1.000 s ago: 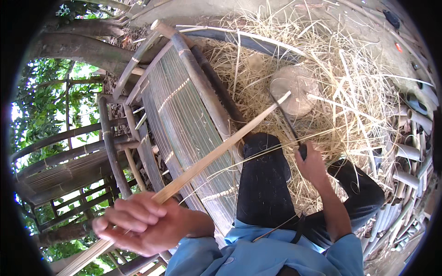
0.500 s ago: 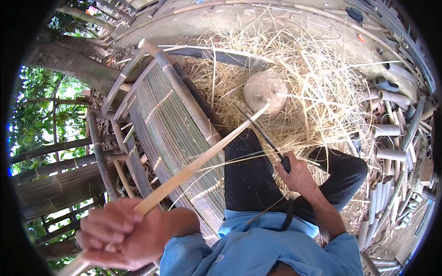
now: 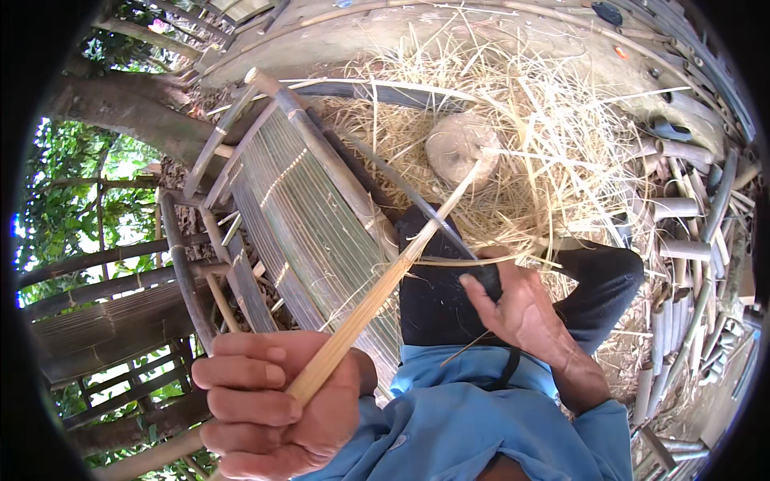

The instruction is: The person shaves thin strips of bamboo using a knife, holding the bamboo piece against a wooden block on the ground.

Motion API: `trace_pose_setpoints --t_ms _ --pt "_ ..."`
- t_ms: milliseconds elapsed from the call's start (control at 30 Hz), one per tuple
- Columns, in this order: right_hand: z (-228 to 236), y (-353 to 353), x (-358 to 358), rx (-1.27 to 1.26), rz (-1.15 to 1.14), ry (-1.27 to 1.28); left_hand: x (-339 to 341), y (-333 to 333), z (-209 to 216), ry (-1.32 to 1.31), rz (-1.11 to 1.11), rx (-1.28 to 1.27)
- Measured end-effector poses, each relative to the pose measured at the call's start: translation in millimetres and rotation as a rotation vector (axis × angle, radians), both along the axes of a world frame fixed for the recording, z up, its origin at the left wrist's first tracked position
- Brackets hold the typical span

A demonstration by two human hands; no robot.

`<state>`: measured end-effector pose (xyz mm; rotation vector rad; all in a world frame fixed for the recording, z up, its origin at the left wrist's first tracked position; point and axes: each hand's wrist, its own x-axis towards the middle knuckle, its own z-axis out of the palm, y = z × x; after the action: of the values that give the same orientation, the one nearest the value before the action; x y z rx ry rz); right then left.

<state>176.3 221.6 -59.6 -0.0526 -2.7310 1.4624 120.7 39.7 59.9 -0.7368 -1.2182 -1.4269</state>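
Note:
My left hand [image 3: 273, 401] is curled round a long pale bamboo strip [image 3: 362, 314], which also sticks out below the hand at lower left. The strip slants up to the right, and its narrow far end lies over the edge of a round wooden block [image 3: 453, 152]. In my right hand [image 3: 525, 309] is the dark handle of a long-bladed knife [image 3: 417, 196]. Its blade points up and left and crosses the strip below the block. A thin curled shaving [image 3: 461, 262] runs from the strip toward my right hand.
Pale shavings [image 3: 553, 144] lie heaped round the block. A slatted bamboo bench [image 3: 309, 212] stands left of my legs. Cut bamboo tubes [image 3: 682, 208] are piled at the right, and a bamboo railing [image 3: 120, 260] is at the far left.
My left hand has moved right and up with the strip, now held more steeply. The knife blade has swung left and now crosses the strip, and a shaving curls beside it.

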Motion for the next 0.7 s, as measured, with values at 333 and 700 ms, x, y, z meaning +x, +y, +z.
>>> trace_pose_setpoints --t_ms 333,700 --pt "-2.6 57.0 11.3 -0.028 -0.09 -0.156 7.9 8.3 -8.0 0.056 0.147 0.019" --pt "75.1 263.3 22.8 0.564 -0.189 -0.659 -0.9 -3.3 -5.9 -0.023 0.199 0.001"
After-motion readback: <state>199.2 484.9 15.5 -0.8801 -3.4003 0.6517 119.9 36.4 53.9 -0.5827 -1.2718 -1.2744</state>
